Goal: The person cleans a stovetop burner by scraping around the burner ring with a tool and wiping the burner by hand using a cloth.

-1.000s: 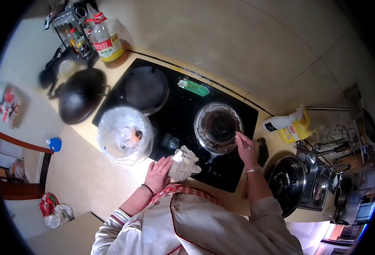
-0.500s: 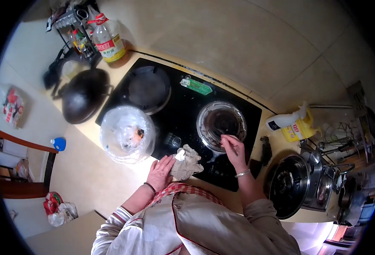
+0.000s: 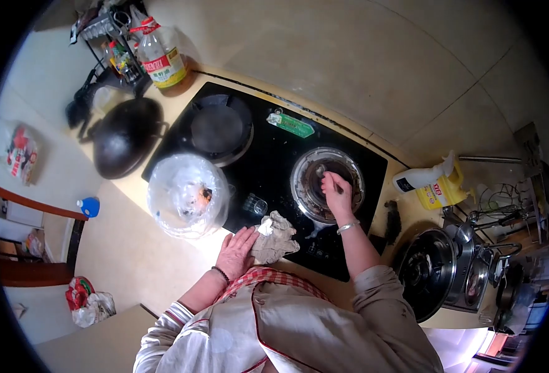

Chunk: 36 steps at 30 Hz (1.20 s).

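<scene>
My right hand (image 3: 338,194) is closed on a small metal tool (image 3: 321,169), seemingly a spoon, over the right burner (image 3: 302,198) of the black glass stove (image 3: 268,149). Brown grime covers that burner's metal tray. My left hand (image 3: 236,252) lies flat with fingers spread at the stove's front edge, its fingertips beside a crumpled grey-brown cloth (image 3: 274,239). Behind the left hand stands a bowl lined with clear plastic (image 3: 187,196), with orange and dark scraps inside. A small clear glass object (image 3: 255,204) sits between the bowl and the right burner.
The left burner (image 3: 219,129) has a round black grate. A dark wok (image 3: 127,138) and an oil bottle (image 3: 164,62) are on the left. Cleaner bottles (image 3: 433,186), a dark scrubber (image 3: 392,222) and a black pan (image 3: 425,267) stand right. A green label (image 3: 291,124) is near the stove's back.
My right hand has moved from the burner's right front rim inward over its middle, with the tool in it. My left hand stays by the cloth. The view has shifted slightly.
</scene>
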Each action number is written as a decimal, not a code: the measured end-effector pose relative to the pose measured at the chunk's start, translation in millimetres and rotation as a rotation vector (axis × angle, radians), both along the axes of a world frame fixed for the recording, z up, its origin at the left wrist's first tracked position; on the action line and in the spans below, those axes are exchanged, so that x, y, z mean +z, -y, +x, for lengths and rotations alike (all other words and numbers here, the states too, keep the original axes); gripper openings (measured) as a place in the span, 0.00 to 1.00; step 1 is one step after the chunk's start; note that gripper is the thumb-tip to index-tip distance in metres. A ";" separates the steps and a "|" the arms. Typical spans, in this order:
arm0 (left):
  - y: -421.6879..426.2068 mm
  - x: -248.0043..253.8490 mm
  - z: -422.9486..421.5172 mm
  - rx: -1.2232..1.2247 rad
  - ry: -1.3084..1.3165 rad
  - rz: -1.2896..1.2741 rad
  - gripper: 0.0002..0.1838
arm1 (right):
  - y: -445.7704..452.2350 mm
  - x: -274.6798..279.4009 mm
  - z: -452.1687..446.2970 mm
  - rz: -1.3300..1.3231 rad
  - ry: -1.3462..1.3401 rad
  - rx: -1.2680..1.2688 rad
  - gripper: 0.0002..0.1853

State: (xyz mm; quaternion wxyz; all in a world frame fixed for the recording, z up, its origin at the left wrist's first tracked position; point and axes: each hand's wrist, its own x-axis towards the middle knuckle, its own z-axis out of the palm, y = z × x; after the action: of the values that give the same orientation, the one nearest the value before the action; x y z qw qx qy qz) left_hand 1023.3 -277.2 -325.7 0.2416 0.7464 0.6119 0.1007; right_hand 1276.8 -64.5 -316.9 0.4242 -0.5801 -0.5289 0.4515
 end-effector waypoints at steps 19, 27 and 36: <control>-0.3 2.5 0.7 0.004 -0.008 -0.013 0.41 | 13.1 33.7 68.3 -0.091 0.170 0.548 0.13; -0.6 1.7 0.8 -0.008 -0.019 -0.002 0.41 | 6.0 31.6 69.5 -0.024 0.046 0.258 0.13; -0.4 0.1 0.5 -0.010 -0.020 -0.002 0.41 | -7.5 28.2 45.4 0.290 0.252 0.416 0.11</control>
State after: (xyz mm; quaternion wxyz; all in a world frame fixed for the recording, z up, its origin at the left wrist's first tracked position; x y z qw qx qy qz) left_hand 1023.8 -276.8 -325.6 0.2368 0.7500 0.6108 0.0915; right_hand 1322.2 -57.0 -288.7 0.3321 -0.4438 -0.7441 0.3728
